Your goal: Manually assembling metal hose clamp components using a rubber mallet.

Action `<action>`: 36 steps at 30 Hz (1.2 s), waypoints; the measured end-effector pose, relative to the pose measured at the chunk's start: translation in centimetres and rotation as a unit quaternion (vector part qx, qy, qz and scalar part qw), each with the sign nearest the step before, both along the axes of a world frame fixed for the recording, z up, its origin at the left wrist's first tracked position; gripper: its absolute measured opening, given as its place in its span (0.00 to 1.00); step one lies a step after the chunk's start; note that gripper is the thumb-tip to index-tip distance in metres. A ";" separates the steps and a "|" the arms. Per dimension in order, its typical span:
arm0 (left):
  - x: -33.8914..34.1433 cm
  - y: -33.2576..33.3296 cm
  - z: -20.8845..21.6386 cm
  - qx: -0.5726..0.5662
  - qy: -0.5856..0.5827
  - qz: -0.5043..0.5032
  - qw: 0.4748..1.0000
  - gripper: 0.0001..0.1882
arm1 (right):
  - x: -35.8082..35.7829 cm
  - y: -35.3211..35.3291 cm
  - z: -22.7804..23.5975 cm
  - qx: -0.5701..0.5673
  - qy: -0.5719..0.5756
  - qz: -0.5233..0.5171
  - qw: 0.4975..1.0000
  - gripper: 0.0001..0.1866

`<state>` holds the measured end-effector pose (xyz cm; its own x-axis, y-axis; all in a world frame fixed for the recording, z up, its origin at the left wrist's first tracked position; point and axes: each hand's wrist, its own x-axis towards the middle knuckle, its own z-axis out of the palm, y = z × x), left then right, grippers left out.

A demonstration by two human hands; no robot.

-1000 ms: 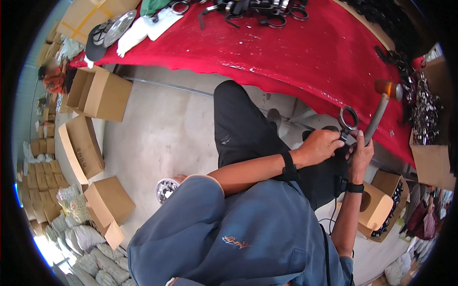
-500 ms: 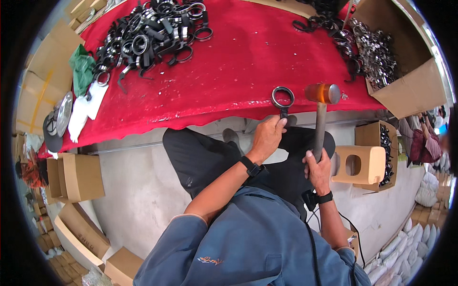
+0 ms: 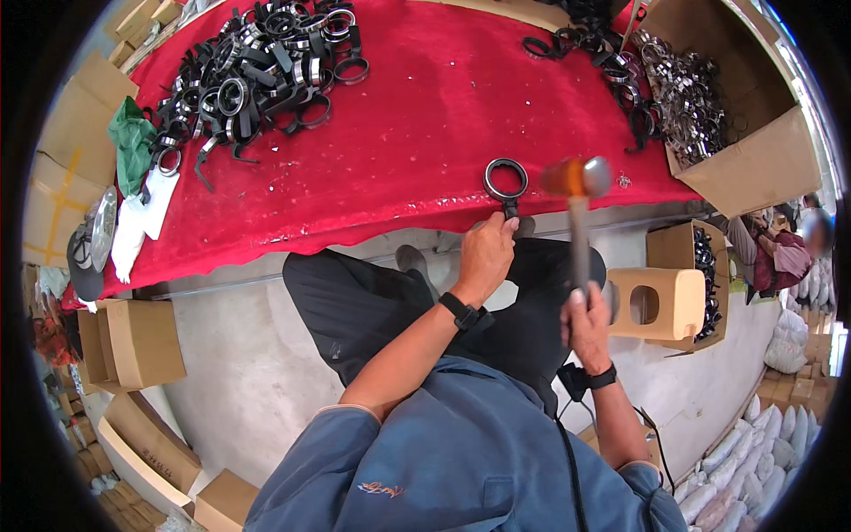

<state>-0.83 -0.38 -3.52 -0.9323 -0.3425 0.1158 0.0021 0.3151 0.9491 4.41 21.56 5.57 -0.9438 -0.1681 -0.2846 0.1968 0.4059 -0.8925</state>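
My left hand [image 3: 486, 259] pinches the short black handle of a ring-shaped part [image 3: 505, 180], a black ring with a silvery inner band. The ring lies at the near edge of the red-covered table [image 3: 390, 151]. My right hand [image 3: 587, 330] is wrapped round the shaft of a mallet [image 3: 578, 239], held upright above my right thigh. Its amber head with a silvery end is blurred, just right of the ring and apart from it. A large pile of similar black and silver rings [image 3: 257, 75] covers the table's far left.
At the right stands an open cardboard box [image 3: 753, 173] of shiny metal rings, with black rings [image 3: 625, 89] beside it. A tan plastic stool [image 3: 683, 301] and a box of black parts [image 3: 722, 257] are below. Green cloth [image 3: 133, 142] and white gloves [image 3: 133, 232] lie left.
The mallet is now blurred by motion, its head slightly nearer the ring. My left hand keeps its hold on the ring's handle. The whole view has shifted a little.
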 end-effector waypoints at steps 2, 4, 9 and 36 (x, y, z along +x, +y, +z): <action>0.1 -0.2 0.6 0.009 -0.012 -0.001 1.000 0.20 | -1.4 0.4 2.5 -0.048 0.110 -0.006 0.993 0.17; 0.3 -0.5 0.8 0.015 -0.022 -0.001 1.000 0.20 | -1.8 -0.8 5.0 -0.162 0.163 -0.050 0.972 0.16; 0.0 -0.2 0.8 -0.002 -0.024 -0.009 1.000 0.20 | -0.9 0.7 -4.4 0.314 0.387 0.081 0.863 0.19; 0.0 -0.3 1.2 -0.048 0.017 -0.002 0.999 0.17 | -10.5 -1.8 2.7 0.256 0.131 0.186 0.939 0.25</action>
<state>-0.79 -0.72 -2.37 -0.9288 -0.3243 0.1794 0.0355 0.4040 0.9141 -6.09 19.81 8.31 -0.8963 -0.4039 -0.1831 -0.2430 0.7927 -0.5591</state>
